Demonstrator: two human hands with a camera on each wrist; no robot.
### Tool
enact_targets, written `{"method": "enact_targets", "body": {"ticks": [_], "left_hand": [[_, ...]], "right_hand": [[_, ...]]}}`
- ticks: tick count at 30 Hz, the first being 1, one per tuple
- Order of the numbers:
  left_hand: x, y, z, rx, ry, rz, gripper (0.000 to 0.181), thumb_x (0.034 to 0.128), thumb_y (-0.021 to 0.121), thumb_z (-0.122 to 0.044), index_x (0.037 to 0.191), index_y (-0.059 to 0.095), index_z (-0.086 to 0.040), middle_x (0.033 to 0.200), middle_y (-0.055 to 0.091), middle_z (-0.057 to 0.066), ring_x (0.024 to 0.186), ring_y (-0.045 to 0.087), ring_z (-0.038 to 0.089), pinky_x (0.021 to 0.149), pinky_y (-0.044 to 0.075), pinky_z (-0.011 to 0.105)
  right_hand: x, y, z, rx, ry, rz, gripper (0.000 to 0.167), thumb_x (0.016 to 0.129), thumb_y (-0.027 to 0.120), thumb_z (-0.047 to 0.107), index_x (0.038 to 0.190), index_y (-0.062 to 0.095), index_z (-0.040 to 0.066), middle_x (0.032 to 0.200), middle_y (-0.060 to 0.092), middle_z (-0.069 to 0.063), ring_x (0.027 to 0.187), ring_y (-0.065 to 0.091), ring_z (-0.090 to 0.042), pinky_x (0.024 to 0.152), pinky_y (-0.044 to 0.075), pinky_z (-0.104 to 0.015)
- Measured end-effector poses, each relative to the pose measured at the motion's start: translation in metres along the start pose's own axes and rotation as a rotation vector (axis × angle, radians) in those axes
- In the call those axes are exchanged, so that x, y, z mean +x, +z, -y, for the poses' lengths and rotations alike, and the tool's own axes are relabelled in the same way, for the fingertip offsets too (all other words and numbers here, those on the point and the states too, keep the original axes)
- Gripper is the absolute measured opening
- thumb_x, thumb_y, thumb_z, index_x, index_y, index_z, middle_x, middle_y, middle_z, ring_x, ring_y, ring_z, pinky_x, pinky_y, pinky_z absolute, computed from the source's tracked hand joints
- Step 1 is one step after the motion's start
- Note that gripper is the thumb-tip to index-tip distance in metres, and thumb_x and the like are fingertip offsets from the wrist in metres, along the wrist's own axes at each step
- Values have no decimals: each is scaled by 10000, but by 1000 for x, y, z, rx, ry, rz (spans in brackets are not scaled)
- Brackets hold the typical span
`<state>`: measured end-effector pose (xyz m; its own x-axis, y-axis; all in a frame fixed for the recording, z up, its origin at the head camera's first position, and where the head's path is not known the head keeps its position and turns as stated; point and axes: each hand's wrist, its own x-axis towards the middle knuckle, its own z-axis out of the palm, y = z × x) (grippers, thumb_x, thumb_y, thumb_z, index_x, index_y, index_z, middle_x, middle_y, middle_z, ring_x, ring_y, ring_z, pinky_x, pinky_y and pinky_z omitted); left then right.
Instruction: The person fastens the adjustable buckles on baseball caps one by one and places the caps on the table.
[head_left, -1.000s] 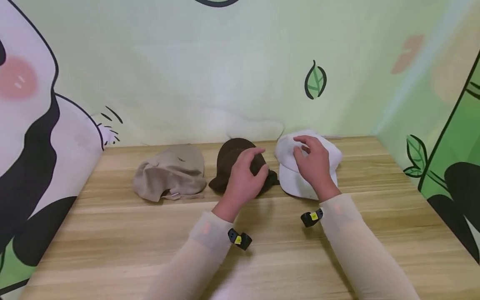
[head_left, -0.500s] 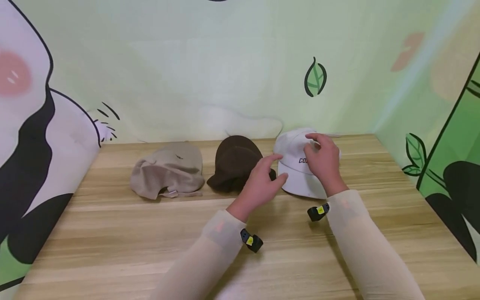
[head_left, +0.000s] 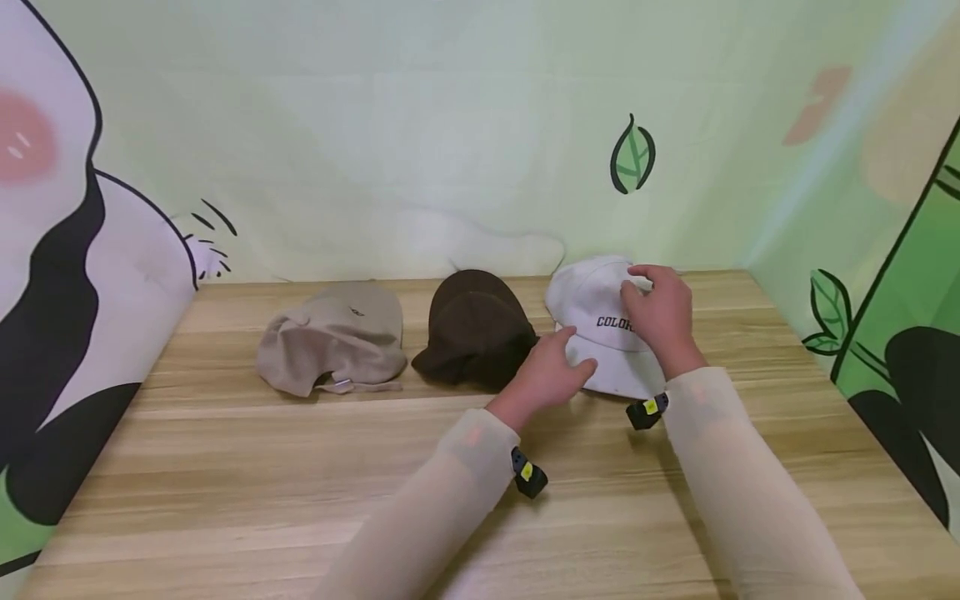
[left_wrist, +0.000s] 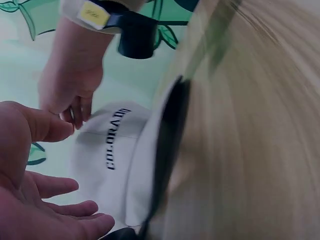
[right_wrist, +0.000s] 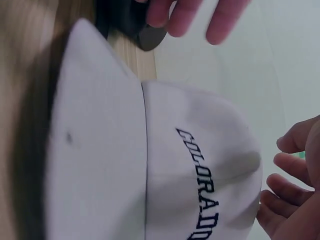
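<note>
A white cap (head_left: 592,292) with dark COLORADO lettering lies on the table at the right of the row, its brim facing me. My left hand (head_left: 550,372), fingers and thumb apart, hovers in front of the left side of its brim. Over the cap's right side is my right hand (head_left: 663,310), with loosely bent fingers that hold nothing. In the right wrist view the right-hand fingers (right_wrist: 285,187) come close to the crown; whether they touch it I cannot tell. A dark brown cap (head_left: 476,325) sits left of the white one, partly behind my left hand.
At the left of the row lies a crumpled beige cap (head_left: 341,333) with its strap toward me. The wooden table (head_left: 247,475) meets a pale green printed wall (head_left: 315,167) behind the caps. Another printed panel (head_left: 892,275) borders the right side.
My left hand has moved right, from in front of the brown cap to the white cap's brim. My right hand has shifted slightly right, uncovering part of the lettering. The caps stay in place.
</note>
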<state>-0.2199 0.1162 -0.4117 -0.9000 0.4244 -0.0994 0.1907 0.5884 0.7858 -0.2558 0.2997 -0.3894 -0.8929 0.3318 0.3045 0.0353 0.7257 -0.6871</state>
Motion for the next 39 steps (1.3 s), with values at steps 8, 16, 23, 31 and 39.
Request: {"method": "enact_targets", "body": {"ticks": [8,16,23,31,39], "left_hand": [[6,14,3,106,-16,32,619,959,565,-335,1473,372,-50,1516,374,145,1390,388,233,1145,359,348],[11,21,6,276,7,-14,553,917,627,-259,1384,486,1,1415,470,177,1314,451,250,1092,411,313],[13,29,10,480,110,-59,291,874,673,-279,1005,664,-19,1001,639,109,1024,560,232,923,476,309],[11,31,6,556,109,-45,264,887,661,-294,963,677,-42,965,634,77,956,580,208,872,485,298],[12,33,9,560,147,-57,244,889,661,-286,929,678,-46,930,621,75,906,586,212,821,495,295]], "right_hand": [[18,-9,-1,-77,93,131,467,967,496,315,1324,554,19,1413,498,-213,1334,430,-389,1093,379,-544],[41,-4,5,-188,16,218,486,966,483,296,1336,525,-17,1377,527,-238,1280,479,-407,1043,427,-534],[58,-3,5,-299,1,290,443,983,459,249,1289,554,-57,1273,584,-272,1152,556,-415,947,496,-534],[64,-11,8,-396,24,364,352,947,505,239,713,610,-1,742,604,-142,723,540,-271,580,455,-330],[66,-12,8,-427,51,450,337,940,542,228,676,590,25,704,587,-110,688,551,-248,552,442,-294]]}}
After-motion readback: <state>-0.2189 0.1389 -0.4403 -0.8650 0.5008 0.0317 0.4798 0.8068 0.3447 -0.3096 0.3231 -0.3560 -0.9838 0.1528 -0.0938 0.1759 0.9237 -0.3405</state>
